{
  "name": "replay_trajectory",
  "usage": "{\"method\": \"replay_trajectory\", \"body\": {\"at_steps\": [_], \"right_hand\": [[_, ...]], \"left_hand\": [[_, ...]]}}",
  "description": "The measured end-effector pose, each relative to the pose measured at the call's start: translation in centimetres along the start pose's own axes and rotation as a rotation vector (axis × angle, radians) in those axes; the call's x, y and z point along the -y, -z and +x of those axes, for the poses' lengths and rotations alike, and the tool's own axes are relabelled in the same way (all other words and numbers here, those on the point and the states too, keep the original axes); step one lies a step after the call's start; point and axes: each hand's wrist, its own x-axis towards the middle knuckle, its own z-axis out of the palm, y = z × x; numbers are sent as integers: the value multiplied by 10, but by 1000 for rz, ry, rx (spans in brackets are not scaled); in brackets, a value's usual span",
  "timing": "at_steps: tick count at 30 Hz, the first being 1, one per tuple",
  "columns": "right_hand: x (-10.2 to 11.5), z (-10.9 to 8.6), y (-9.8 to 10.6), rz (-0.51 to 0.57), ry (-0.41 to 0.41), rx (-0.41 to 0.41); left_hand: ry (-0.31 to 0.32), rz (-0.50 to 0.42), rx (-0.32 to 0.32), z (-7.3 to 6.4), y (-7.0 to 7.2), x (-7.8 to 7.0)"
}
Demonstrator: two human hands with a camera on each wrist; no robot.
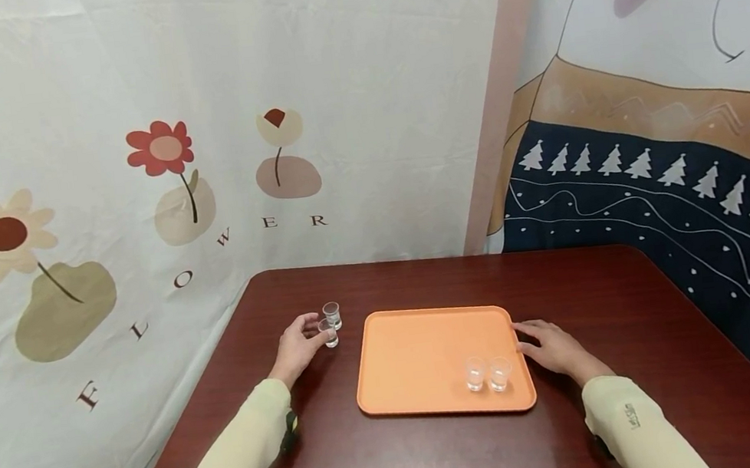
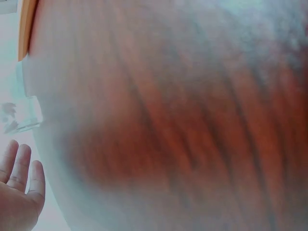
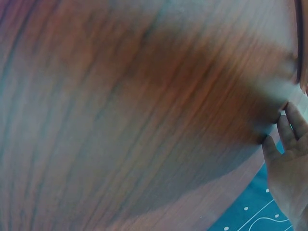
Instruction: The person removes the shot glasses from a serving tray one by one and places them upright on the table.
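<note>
My left hand (image 1: 299, 347) reaches around the nearer of two small clear shot glasses. Its thumb overlaps the nearer glass (image 1: 329, 335) in the head view. The second glass (image 1: 332, 315) stands just behind that one. In the left wrist view the visible fingers (image 2: 20, 166) are extended and apart, a small gap below a clear glass (image 2: 26, 114); thumb and index finger are out of frame. On the other side, my right hand (image 1: 552, 346) lays its extended fingers at the right rim of an orange tray (image 1: 416, 353). Two more shot glasses, one left (image 1: 475, 375) and one right (image 1: 499, 375), stand on the tray.
A dark reddish-brown table (image 1: 428, 452) with rounded far corners carries everything. Close behind it hangs a pale curtain (image 1: 368, 111) with printed flowers and letters. Another printed cloth (image 1: 619, 183), navy with white trees, hangs along the right side.
</note>
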Motion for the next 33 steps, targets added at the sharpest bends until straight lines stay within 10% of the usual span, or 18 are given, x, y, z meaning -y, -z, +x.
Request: {"method": "replay_trajectory", "body": {"at_steps": [16, 33], "right_hand": [[-1, 1, -2, 5, 0, 4], [-1, 1, 0, -11, 23, 5]], "left_hand": [[-77, -67, 26, 5, 4, -39], [-191, -137, 234, -23, -58, -76]]}}
